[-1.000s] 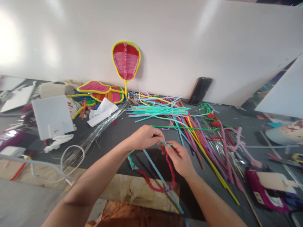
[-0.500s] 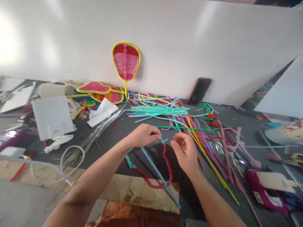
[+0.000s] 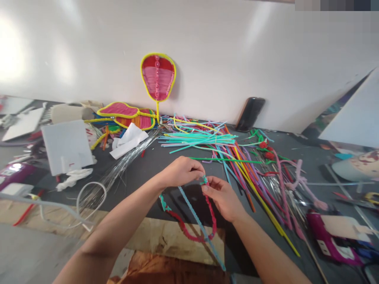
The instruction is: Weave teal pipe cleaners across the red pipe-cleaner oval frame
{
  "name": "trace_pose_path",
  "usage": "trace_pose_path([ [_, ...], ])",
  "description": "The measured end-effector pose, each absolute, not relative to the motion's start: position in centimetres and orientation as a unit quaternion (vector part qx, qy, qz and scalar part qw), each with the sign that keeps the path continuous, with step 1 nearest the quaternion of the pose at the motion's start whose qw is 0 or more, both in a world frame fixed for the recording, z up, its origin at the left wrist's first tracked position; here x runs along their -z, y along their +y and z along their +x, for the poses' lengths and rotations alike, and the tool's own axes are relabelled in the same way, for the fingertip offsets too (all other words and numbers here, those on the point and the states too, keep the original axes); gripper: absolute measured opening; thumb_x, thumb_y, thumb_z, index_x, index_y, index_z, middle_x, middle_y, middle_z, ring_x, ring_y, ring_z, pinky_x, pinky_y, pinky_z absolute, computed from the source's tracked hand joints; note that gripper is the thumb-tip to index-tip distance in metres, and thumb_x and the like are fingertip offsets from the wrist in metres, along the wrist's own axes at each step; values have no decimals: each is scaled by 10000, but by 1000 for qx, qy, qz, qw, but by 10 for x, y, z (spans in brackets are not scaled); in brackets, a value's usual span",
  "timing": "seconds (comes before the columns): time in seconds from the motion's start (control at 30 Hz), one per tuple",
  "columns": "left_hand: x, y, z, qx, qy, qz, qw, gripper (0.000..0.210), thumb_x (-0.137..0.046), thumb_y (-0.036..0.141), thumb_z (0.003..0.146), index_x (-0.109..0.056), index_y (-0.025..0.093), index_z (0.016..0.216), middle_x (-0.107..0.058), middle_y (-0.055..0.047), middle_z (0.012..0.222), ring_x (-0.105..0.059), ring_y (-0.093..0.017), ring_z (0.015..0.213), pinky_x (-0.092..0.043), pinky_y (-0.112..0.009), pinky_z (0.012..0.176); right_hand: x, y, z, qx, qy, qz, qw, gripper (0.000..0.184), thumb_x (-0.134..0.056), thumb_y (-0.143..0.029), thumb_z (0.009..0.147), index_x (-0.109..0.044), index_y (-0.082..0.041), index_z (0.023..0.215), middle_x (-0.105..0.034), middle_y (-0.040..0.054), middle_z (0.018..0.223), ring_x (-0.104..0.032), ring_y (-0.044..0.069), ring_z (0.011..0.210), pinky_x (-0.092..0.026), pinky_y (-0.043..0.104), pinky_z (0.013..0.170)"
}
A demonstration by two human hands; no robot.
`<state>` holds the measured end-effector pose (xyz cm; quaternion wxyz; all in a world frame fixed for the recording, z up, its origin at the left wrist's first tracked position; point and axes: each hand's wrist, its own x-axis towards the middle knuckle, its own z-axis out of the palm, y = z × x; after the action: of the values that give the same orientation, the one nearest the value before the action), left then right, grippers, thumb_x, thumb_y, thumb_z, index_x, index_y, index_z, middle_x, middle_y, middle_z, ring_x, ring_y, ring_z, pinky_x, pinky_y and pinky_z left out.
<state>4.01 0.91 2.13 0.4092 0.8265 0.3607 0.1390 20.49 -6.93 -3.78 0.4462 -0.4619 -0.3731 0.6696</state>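
Observation:
A loop of twisted pipe cleaners [image 3: 191,237], crimson below with turquoise ends, hangs under my hands. My left hand [image 3: 186,172] pinches its turquoise part near the upper right. Just beside it, my right hand [image 3: 223,197] closes thumb and fingers on the loop where turquoise meets crimson. A straight light-blue pipe cleaner [image 3: 194,215] runs down across the loop and crosses its crimson bottom. Part of the loop's top is hidden behind my left hand and wrist.
Bundled turquoise pipe cleaners [image 3: 201,139] and loose coloured ones lie ahead. A phone [image 3: 251,113] leans on the white board. A yellow-edged pink petal shape [image 3: 158,77] stands at the back. Glue guns [image 3: 328,240] lie at the sides; a white cable [image 3: 78,205] curls at left.
My right hand has moved left and closed on the loop beside my left hand. The loop and the light-blue pipe cleaner hang slightly lower.

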Motion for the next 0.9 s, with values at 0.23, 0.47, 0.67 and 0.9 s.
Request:
trace_pose_path([
  [0.23, -21, 7, 42, -130, 355, 820, 429, 198, -485, 199, 771, -679, 168, 793, -647, 30, 676, -560, -92, 626, -364, -166, 569, 35, -72, 200, -666, -397, -459, 434, 276, -754, -312, 622, -533, -182, 727, -461, -60, 632, -408, 84, 573, -337, 207, 558],
  [0.47, -22, 7, 42, -123, 352, 829, 416, 204, -483, 193, 766, -685, 174, 791, -656, 31, 682, -562, -93, 631, -363, -165, 580, 33, -73, 200, -544, -494, -530, 422, 189, -633, -343, 749, -537, -180, 757, -416, -62, 595, -344, 82, 522, -272, 205, 478],
  [0.67, -23, 8, 41, -131, 357, 833, 402, 195, -487, 194, 768, -681, 173, 771, -650, 33, 667, -563, -91, 628, -360, -163, 584, 37, -74, 202, -537, -484, -513, 464, 196, -616, -378, 785, -616, -182, 773, -502, -32, 610, -435, 99, 553, -340, 216, 521],
  [0.9, -23, 7, 42, -123, 353, 838, 398, 212, -473, 199, 774, -683, 174, 789, -663, 23, 700, -567, -97, 640, -363, -168, 588, 49, -68, 200, -740, -230, -377, 507, 157, -706, -311, 712, -638, -171, 691, -594, 5, 671, -521, 104, 586, -433, 238, 599],
])
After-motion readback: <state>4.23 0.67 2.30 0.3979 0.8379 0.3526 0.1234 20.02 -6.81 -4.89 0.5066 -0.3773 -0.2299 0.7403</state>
